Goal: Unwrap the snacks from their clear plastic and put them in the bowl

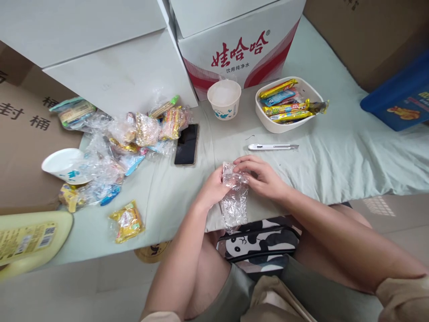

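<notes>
A crinkled clear plastic wrapper (234, 209) hangs down over the front edge of the cloth-covered surface. My left hand (213, 188) is closed on its left side, near the top. From the right, my right hand (263, 179) has its fingers bent over the upper part, thumb and fingertips pinching the plastic. Something pale brown shows at the wrapper's top end, but I cannot make out what it is. Just beyond my right hand lies a white utility knife (273, 147) with its blade end to the right.
A white tub (264, 117) of yellow and blue snack packets stands behind the knife, beside a paper bowl (224, 107). Left lie a black phone (187, 145), heaped snack packs (147, 129) and a single yellow packet (129, 222). White boxes (241, 58) border the back.
</notes>
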The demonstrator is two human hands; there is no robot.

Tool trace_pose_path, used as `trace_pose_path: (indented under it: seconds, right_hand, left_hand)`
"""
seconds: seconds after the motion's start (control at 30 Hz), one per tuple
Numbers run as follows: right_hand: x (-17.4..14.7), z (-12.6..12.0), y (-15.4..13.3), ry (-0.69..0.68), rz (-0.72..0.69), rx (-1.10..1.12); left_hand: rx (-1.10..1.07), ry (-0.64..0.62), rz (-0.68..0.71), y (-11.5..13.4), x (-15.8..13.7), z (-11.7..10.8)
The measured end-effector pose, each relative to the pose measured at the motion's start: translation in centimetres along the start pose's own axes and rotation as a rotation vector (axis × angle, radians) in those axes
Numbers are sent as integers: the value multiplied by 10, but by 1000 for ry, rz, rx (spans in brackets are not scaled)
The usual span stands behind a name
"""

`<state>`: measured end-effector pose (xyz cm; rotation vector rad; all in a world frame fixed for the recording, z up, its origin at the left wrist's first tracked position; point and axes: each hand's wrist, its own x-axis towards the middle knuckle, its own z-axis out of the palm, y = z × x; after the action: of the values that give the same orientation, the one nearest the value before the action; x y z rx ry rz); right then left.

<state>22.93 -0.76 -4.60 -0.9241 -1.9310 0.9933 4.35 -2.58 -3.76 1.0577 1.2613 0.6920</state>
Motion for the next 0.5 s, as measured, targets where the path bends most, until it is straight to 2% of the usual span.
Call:
trace_pose_path:
  seconds: [0.2, 0.5]
  right_hand:
    - [0, 3, 2, -28, 32, 22]
    - [2, 5, 1, -34, 30, 37]
  left_hand:
    - [172, -24, 120, -8, 2, -3]
    - [169, -37, 140, -6, 2, -3]
